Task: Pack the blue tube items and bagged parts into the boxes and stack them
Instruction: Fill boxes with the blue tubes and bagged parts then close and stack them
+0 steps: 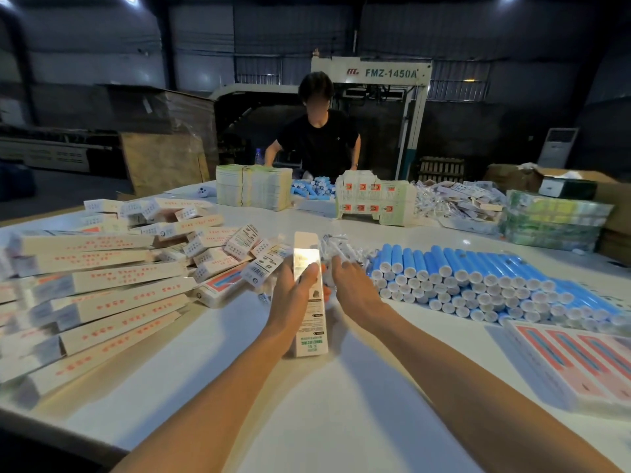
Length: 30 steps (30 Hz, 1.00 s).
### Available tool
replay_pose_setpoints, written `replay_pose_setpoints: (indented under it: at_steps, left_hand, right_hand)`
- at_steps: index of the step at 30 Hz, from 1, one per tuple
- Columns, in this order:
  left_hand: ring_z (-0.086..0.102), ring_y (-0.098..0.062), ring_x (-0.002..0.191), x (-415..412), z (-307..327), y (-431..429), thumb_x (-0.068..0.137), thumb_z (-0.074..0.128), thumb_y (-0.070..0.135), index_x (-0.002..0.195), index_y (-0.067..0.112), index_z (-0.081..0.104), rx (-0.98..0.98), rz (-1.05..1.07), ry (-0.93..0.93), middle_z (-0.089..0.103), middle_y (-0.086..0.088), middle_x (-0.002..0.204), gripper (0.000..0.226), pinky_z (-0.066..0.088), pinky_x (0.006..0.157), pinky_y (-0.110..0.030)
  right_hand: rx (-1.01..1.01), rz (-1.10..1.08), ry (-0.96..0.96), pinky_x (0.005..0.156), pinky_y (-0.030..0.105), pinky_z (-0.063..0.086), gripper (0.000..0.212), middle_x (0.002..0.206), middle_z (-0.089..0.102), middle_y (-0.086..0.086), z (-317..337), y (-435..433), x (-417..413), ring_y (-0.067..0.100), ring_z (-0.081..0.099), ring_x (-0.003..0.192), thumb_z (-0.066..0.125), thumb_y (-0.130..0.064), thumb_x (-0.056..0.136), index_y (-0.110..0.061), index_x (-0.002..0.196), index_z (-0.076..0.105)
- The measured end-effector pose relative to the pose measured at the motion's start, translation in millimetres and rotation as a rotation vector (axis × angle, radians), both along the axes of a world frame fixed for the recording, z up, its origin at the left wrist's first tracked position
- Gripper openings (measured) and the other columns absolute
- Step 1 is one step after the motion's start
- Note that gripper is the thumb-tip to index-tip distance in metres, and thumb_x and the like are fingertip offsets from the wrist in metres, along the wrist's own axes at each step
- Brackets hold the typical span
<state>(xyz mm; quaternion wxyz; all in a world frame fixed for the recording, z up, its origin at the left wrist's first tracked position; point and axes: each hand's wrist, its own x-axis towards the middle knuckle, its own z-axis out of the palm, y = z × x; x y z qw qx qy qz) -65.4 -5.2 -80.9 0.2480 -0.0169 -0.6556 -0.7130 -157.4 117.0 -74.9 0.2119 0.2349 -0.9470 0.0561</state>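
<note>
The left grip is closed round a long white box, thumb across its upper face and fingers under its left side. The box points away from the person and its near end is touching or just above the counter. A flap seems to stand up at the far end, though glare makes that hard to read. The right grip, just beside the box, has its fingers stretched forward and loosely spread, holding nothing I can make out. Its fingertips are at the near edge of the bagged parts, a small heap of clear packets just beyond both grips.

To the outside of the right grip lies a wide bank of blue tubes, white caps facing the person, several layers deep. Nearer the person on that side sit flat cartons, not yet folded up. To the outside of the left grip is a large loose pile of closed boxes, slumped rather than squared.

My reading is that the job is mid-run: many boxes look packed, but plenty of tubes, bags and flat cartons remain, and the heap needs stacking. The box in hand likely awaits a bag. Far beyond both grips, another person works at the opposite edge
</note>
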Motion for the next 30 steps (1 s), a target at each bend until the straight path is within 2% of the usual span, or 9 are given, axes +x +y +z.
replay_pose_setpoints:
  at_steps: [3,6,8,12,15,17,20,25,30]
  left_hand:
    - [0.080,-0.028,0.086,0.1,-1.4,1.7,0.109,0.061,0.025,0.136,0.016,0.057,0.042,-0.060,0.011,0.079,-0.008,0.116,0.029,0.066,0.074,-0.037]
    - [0.080,-0.035,0.094,3.3,1.3,4.5,0.106,0.066,0.022,0.136,0.017,0.060,0.072,-0.124,0.003,0.080,-0.007,0.116,0.031,0.067,0.082,-0.045]
    - [0.080,-0.037,0.097,5.9,3.3,7.1,0.102,0.071,0.020,0.136,0.017,0.062,0.085,-0.157,0.001,0.081,-0.007,0.117,0.034,0.067,0.084,-0.048]
    - [0.079,-0.044,0.099,15.2,7.5,16.0,0.089,0.081,0.023,0.136,0.010,0.062,0.124,-0.257,0.010,0.079,-0.012,0.122,0.052,0.064,0.090,-0.056]
    - [0.077,-0.047,0.102,21.2,7.6,25.5,0.090,0.082,0.020,0.139,0.007,0.059,0.118,-0.344,0.010,0.076,-0.015,0.127,0.056,0.064,0.091,-0.056]
    - [0.077,-0.047,0.100,25.5,8.1,34.1,0.092,0.082,0.018,0.139,0.008,0.059,0.111,-0.383,0.008,0.075,-0.016,0.129,0.054,0.065,0.087,-0.053]
    - [0.078,-0.048,0.098,32.3,9.5,46.7,0.088,0.089,0.024,0.137,0.012,0.060,0.124,-0.442,0.015,0.076,-0.014,0.126,0.058,0.066,0.080,-0.046]
    - [0.078,-0.048,0.098,35.3,9.3,54.8,0.087,0.091,0.030,0.130,0.025,0.066,0.070,-0.473,0.031,0.075,-0.010,0.127,0.050,0.066,0.085,-0.049]
    - [0.078,-0.046,0.098,37.6,11.8,54.5,0.087,0.091,0.032,0.125,0.032,0.069,0.040,-0.476,0.059,0.076,-0.009,0.128,0.044,0.066,0.084,-0.046]
  right_hand:
    - [-0.121,0.036,0.054,0.071,0.036,0.041,0.039,0.117,0.060,0.015,5.2,15.3,9.6,0.030,0.056,0.099,0.053,0.013,0.092,-0.007,0.123,0.043]
    - [-0.371,0.077,0.026,0.074,0.036,0.044,0.028,0.116,0.054,0.011,12.8,35.4,16.2,0.026,0.053,0.091,0.049,0.009,0.096,-0.006,0.119,0.052]
    - [-0.557,0.100,-0.003,0.076,0.024,0.047,0.023,0.118,0.054,0.003,20.8,53.2,24.5,0.020,0.056,0.094,0.054,0.000,0.101,-0.007,0.122,0.058]
    - [-0.880,0.100,-0.059,0.060,0.014,0.045,0.018,0.099,0.065,-0.004,38.2,96.8,47.9,0.007,0.060,0.080,0.069,-0.004,0.095,-0.014,0.110,0.065]
    - [-1.102,0.132,-0.084,0.065,0.023,0.052,0.013,0.090,0.072,-0.001,61.3,127.2,68.1,0.011,0.064,0.077,0.075,-0.009,0.091,-0.021,0.097,0.074]
    - [-1.194,0.209,-0.095,0.081,0.029,0.057,0.015,0.100,0.074,0.004,80.5,138.8,82.3,0.017,0.069,0.090,0.073,-0.013,0.094,-0.021,0.106,0.077]
    - [-1.206,0.320,-0.045,0.089,0.030,0.060,0.021,0.102,0.072,0.009,108.6,142.2,99.0,0.020,0.071,0.096,0.068,-0.014,0.099,-0.015,0.120,0.071]
    - [-0.935,0.414,0.060,0.078,0.016,0.055,0.017,0.125,0.059,0.011,145.4,127.2,105.5,0.012,0.068,0.097,0.068,-0.016,0.100,-0.026,0.094,0.055]
    - [-0.609,0.364,-0.108,0.067,0.034,0.060,0.025,0.100,0.067,0.003,151.6,107.0,99.2,0.016,0.068,0.088,0.065,-0.019,0.102,-0.024,0.117,0.045]
